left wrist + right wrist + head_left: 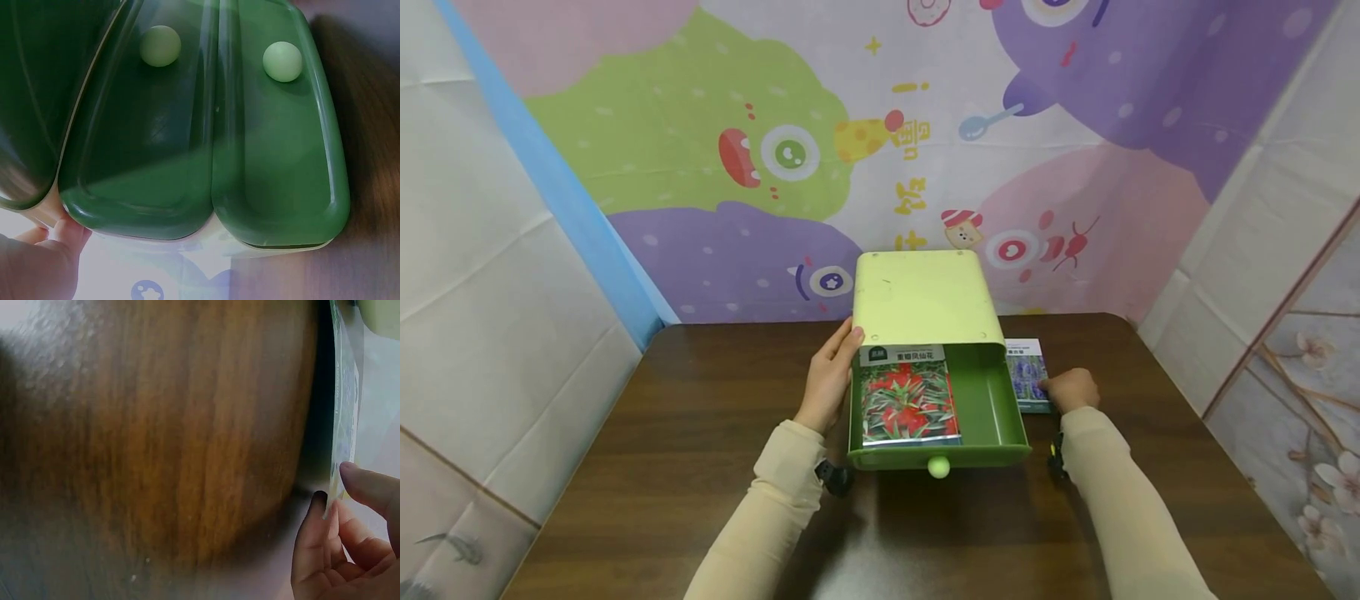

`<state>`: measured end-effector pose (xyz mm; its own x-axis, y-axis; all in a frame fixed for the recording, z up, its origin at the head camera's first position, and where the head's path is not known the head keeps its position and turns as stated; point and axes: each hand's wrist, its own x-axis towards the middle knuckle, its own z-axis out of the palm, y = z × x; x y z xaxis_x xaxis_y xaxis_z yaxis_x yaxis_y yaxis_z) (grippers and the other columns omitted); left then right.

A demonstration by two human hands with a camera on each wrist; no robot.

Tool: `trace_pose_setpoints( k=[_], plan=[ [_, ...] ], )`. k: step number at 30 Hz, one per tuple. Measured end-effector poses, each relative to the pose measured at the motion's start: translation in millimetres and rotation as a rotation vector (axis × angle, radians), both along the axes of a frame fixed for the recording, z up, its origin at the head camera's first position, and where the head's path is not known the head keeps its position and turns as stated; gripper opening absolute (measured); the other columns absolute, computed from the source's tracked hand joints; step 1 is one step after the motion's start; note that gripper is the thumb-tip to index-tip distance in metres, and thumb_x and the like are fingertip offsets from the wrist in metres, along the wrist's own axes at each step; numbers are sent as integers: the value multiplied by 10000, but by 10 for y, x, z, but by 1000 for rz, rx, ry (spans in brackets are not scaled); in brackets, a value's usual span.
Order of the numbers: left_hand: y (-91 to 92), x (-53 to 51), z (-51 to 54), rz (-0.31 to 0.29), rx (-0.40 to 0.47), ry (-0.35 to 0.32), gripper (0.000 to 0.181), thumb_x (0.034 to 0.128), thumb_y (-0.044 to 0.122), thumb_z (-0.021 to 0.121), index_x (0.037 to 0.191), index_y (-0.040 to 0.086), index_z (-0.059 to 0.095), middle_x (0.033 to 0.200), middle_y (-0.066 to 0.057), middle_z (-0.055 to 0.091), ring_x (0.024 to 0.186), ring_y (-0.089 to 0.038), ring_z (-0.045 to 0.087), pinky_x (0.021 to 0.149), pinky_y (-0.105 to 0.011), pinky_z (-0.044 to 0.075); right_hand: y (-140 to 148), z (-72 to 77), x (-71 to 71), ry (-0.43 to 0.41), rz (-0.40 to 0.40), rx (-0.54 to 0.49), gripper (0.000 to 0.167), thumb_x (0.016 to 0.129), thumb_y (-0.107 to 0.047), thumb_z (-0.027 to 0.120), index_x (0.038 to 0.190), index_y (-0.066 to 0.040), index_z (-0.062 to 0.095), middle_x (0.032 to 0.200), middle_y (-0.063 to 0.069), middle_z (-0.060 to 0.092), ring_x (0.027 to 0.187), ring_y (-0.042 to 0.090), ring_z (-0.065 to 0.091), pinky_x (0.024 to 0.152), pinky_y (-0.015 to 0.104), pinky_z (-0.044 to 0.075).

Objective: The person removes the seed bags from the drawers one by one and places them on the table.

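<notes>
A pale green drawer cabinet (925,296) stands on the table with its dark green top drawer (988,408) pulled out. Inside the drawer's left half lies a seed packet with red flowers (906,404). My left hand (829,379) rests against the cabinet's left side, its thumb near the front top corner. Right of the cabinet, my right hand (1072,389) pinches the edge of a seed packet with purple flowers (1028,375). The right wrist view shows that packet (345,412) edge-on, raised off the table between thumb and fingers.
Two lower drawers (137,137) with round knobs are pushed in below the pulled-out one. A brown wooden table (715,417) carries the cabinet. Behind it hangs a cartoon-print cloth (737,100), with pale panels at both sides.
</notes>
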<state>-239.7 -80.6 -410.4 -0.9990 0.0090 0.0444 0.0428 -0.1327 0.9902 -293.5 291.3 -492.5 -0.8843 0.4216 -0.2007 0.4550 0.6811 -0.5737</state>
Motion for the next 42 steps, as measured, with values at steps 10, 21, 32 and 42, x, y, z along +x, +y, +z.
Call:
trace_pose_setpoints(
  k=[10,21,32,42],
  plan=[
    [-6,-8,-13,-2,-12,16,609,970,482,567,1504,235,408,1578,-12,351,1459,-233,318,1148,-498,342,-22,-8,-6,-2,1,27,570,874,-303,681,1125,203,614,1141,349,635,990,448,636,786,519,526],
    [-9,-7,-14,-3,-17,13,626,964,499,568,1507,237,402,1581,-11,345,1449,-232,335,1138,-495,359,8,75,-2,34,28,17,482,908,-294,612,1076,154,667,1108,316,663,968,441,642,762,516,524],
    [-1,-22,-26,3,-6,14,601,966,488,571,1493,239,426,1559,6,381,1415,-209,385,1122,-464,386,-158,842,88,361,234,-52,452,1009,-325,472,985,52,721,763,125,683,658,152,531,599,272,422],
    [-1,-28,-39,-2,8,3,608,959,499,578,1491,247,425,1541,26,403,1320,-188,491,1024,-371,471,-504,1482,569,587,451,-5,394,1017,-329,514,1174,-10,685,1034,190,720,827,203,626,705,288,478]
  ],
)
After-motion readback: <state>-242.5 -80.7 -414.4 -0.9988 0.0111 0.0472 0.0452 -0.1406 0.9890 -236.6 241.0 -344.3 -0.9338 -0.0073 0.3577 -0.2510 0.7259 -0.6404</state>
